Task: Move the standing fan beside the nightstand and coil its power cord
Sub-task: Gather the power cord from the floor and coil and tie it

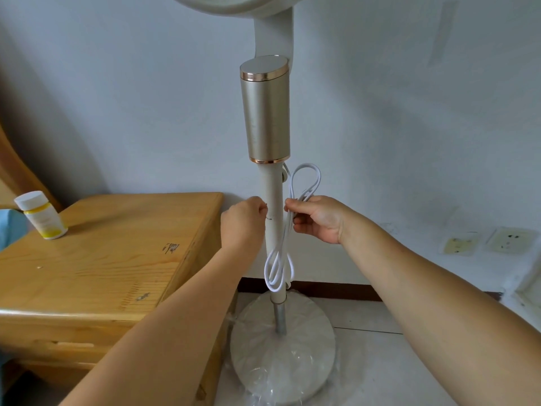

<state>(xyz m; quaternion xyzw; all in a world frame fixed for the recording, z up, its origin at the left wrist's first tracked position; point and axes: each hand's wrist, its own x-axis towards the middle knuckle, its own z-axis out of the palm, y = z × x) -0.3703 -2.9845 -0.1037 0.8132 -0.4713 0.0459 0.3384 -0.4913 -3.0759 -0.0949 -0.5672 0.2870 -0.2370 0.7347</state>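
upright, fan [269, 118] stands just beside nightstand [111, 259], base on floor. right hand [317, 219] pinches looped cord [288, 230] against the pole; left hand [244, 222] curled at pole, its grip unclear.

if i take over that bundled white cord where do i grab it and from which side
Pinch the white cord at its middle, where the right hand grips it now: the strands lie together there, while loops fan out above and below. Come from the right, since the fan pole stands just left of it.
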